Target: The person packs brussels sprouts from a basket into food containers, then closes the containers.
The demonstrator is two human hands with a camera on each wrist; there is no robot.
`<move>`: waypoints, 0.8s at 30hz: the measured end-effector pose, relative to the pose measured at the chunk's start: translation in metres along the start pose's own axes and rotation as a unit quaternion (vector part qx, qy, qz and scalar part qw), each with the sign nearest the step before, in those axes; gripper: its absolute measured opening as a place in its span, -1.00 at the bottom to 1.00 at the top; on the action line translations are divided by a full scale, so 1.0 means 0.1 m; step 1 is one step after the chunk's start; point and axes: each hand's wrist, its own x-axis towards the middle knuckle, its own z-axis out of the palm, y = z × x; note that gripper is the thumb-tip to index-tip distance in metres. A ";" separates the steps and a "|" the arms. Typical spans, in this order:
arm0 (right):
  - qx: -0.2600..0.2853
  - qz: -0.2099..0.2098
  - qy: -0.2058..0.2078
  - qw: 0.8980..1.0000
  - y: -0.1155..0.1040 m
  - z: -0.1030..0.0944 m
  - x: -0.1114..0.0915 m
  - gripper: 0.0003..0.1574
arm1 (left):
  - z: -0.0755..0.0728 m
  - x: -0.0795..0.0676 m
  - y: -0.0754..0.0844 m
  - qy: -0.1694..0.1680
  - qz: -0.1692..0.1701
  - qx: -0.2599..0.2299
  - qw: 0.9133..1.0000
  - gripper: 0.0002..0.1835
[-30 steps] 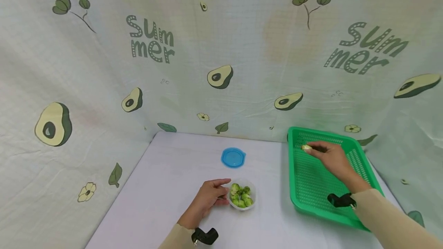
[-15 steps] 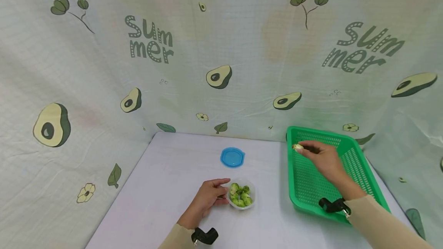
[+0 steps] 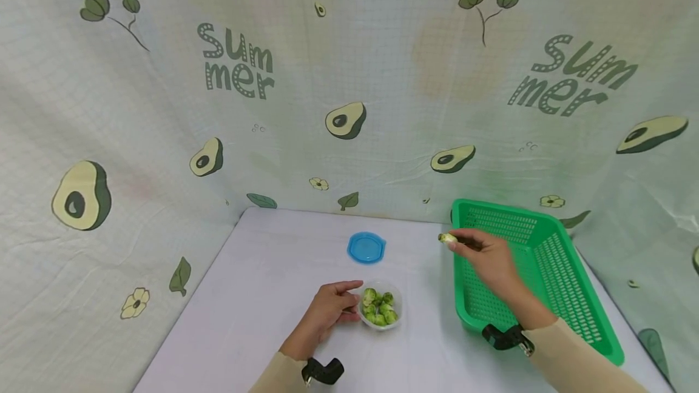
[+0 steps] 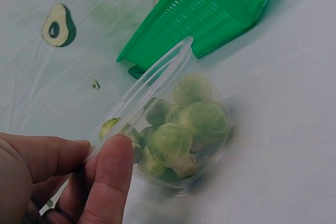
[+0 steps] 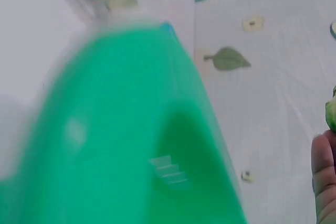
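Observation:
My left hand (image 3: pixel 329 309) pinches the near rim of a small clear plastic bowl (image 4: pixel 181 184) between thumb and fingers. Inside the bowl lie several green Brussels sprouts (image 3: pixel 380 306), seen through its wall in the left wrist view. Over the left rim of the green basket (image 3: pixel 460 299), my right hand (image 3: pixel 490 261) holds one Brussels sprout (image 3: pixel 447 238) by its fingertips, its cut stem end pointing left. Only the edge of that sprout and part of a finger show in the right wrist view, where the basket (image 5: pixel 121 87) fills much of the frame.
A round blue lid (image 3: pixel 366 248) lies flat on the white table (image 3: pixel 262 296) behind the bowl. The perforated basket stands at the table's right side. A printed cloth (image 3: pixel 393 77) hangs behind and along both sides.
My right hand has moved left with the Brussels sprout, from above the basket's inside to its left rim. The basket's near end has swung slightly right. My left hand stays at the bowl.

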 end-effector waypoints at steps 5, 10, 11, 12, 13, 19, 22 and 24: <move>0.043 -0.014 -0.004 0.999 -0.12 0.16 -0.09 -0.65 | 0.00 -0.01 0.01 0.001 0.001 0.000 1.000 -0.52; 0.040 -0.044 0.000 0.998 -0.18 0.36 -0.21 -0.70 | 0.00 -0.01 0.00 0.003 0.000 -0.001 1.000 -0.53; 0.034 -0.052 0.001 0.998 -0.18 0.40 -0.23 -0.71 | 0.00 -0.01 0.00 0.003 0.000 -0.001 1.000 -0.53; 0.026 -0.058 0.001 0.998 -0.18 0.44 -0.25 -0.72 | 0.00 -0.01 0.00 0.003 -0.001 -0.002 1.000 -0.53; 0.019 -0.065 0.002 0.998 -0.18 0.47 -0.28 -0.72 | 0.00 -0.01 0.00 0.003 -0.001 -0.002 1.000 -0.53; -0.008 -0.090 0.001 0.996 -0.15 0.70 -0.42 -0.70 | 0.00 -0.01 0.01 0.005 -0.003 -0.001 1.000 -0.51; -0.006 -0.090 -0.007 0.996 -0.13 0.81 -0.49 -0.69 | 0.00 -0.01 0.00 0.005 -0.002 -0.001 1.000 -0.51; -0.002 -0.082 -0.014 0.997 -0.11 0.88 -0.54 -0.70 | 0.01 -0.02 0.01 0.005 -0.001 -0.001 1.000 -0.50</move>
